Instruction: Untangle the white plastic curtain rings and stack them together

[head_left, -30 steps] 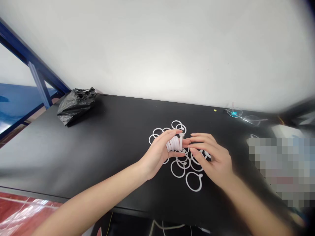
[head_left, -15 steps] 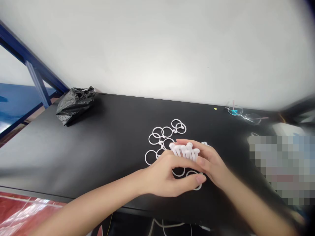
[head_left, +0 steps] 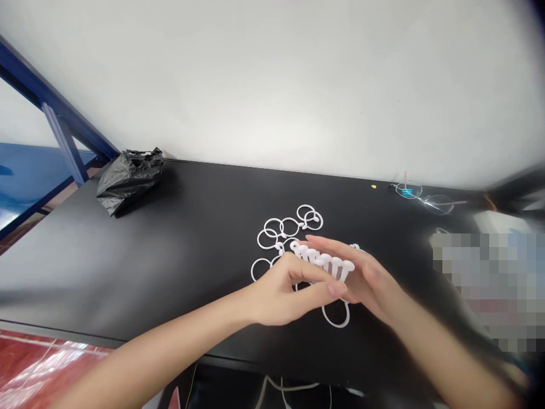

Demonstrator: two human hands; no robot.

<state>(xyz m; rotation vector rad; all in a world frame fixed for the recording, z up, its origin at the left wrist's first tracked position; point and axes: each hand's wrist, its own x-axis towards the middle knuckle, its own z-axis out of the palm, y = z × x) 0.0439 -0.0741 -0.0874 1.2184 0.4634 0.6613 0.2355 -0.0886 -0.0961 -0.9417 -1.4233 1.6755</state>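
Between my two hands is a row of white plastic curtain rings [head_left: 326, 260], their small eyelets lined up on top. My left hand [head_left: 293, 289] closes round the near side of the row, thumb pointing right. From the right, my right hand [head_left: 361, 264] cups the far side and right end, fingers stretched behind the eyelets. Most of the held hoops are hidden by the hands. Loose white curtain rings [head_left: 268, 239] lie flat on the black table [head_left: 204, 227] beyond and left of the hands, some overlapping. One hoop [head_left: 336, 326] shows just below my left thumb.
A crumpled black plastic bag [head_left: 130, 179] sits at the table's back left. Eyeglasses [head_left: 438, 204] lie near the wall at the back right, close to a small yellow bit [head_left: 373, 186]. A blue metal frame [head_left: 63, 136] stands left. Cables [head_left: 293, 389] hang below the front edge.
The eyelets in my hands have spread from a bunched clump into a more even row. My left thumb has shifted up and left onto the row's near side.
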